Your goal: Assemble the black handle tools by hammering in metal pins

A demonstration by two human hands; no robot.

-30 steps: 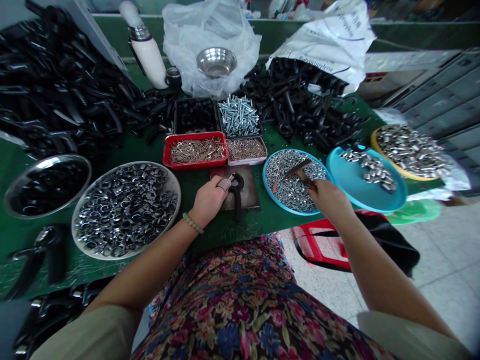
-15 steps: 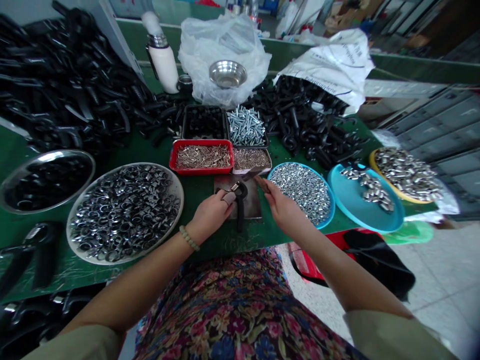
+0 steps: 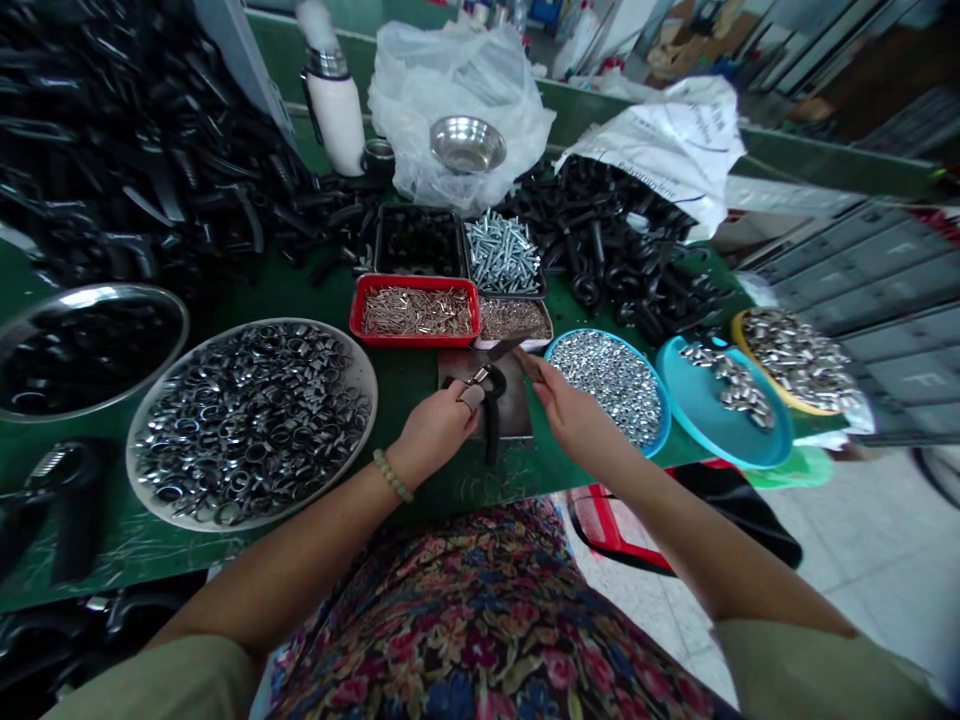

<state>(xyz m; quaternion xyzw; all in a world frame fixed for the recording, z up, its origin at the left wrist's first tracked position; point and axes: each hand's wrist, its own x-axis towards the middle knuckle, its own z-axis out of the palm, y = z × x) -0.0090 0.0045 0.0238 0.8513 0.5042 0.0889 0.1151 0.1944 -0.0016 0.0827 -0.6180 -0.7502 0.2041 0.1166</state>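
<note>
The black part [image 3: 492, 428] lies on the metal plate [image 3: 519, 418] on the bench [image 3: 450, 487]. Its round end is far and its long handle points near. The left hand [image 3: 436, 432] is closest, just on its left, fingers pinched on it by the round end. The right hand [image 3: 579, 418], on the right, has its fingers wrapped around a hammer [image 3: 517, 347]. The hammer's head is just beyond the round end; I can't tell if they touch.
</note>
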